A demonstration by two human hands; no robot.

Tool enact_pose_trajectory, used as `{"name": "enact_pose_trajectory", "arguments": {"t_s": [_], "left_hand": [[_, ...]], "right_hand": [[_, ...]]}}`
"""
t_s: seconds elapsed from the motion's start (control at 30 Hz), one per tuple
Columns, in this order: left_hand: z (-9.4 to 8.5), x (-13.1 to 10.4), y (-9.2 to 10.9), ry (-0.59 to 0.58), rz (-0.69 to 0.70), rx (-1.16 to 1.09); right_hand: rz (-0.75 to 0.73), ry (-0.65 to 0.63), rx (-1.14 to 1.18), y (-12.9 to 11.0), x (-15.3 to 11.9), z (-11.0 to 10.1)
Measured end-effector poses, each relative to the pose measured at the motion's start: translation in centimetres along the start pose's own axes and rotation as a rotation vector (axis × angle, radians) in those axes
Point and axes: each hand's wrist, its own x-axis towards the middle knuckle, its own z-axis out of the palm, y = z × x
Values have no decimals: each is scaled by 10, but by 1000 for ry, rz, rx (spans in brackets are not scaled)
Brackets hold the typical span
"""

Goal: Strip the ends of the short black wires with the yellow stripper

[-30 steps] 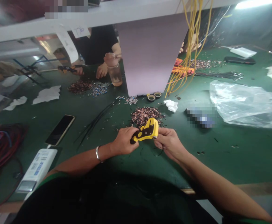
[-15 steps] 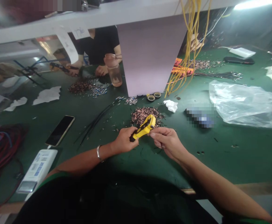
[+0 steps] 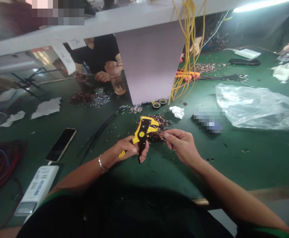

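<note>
One yellow-and-black wire stripper [image 3: 141,134] stands near the middle of the frame, its head up and its handles pointing down. The left hand [image 3: 124,150] is wrapped around those handles, fingers curled closed on them, wrist bent back with one metal bracelet [image 3: 100,163] on it. The stripper's mouth looks parted, with the yellow tips pointing right.

The right hand [image 3: 181,145] sits just right of the stripper, apart from it, thumb and forefinger pressed together as if pinching something small; what lies between them is too small to tell. Its forearm runs down to the lower right corner.

Just behind both hands, one heap of short copper-coloured wire bits [image 3: 160,124] lies on the green table [image 3: 245,165]. Two rolls of tape [image 3: 159,103] lie side by side above the heap, and one crumpled white tissue [image 3: 178,111] lies to their right. One bundle of thin black wires [image 3: 99,132] stretches left of the centre. One dark phone [image 3: 61,144] lies in the left part of the frame, with one white power bank [image 3: 36,190] below it at the lower left. One clear plastic bag [image 3: 255,105] spreads over the right side. One bunch of yellow wires [image 3: 187,49] hangs down at the top centre.

In the upper left, another person's hand [image 3: 102,76] rests on the table beside one bottle [image 3: 116,77].
</note>
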Motion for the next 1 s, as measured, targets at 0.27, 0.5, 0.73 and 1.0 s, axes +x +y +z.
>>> {"name": "enact_pose_trajectory", "arguments": {"t_s": [0.27,0.5,0.73,1.0], "left_hand": [[1,-1,0,-68,-71,-26],[4,-2,-2,-92,-89,-36],[7,-3,-2,-73,-91,-35],[10,-5,0,-56,-95,-20]], "right_hand": [[6,-25,-28,1,1,-2],[24,-75,-72,0,0,-2],[10,-87,-98,-5,-2,-1],[-24,-111,-136,-1,-1,-4]]}}
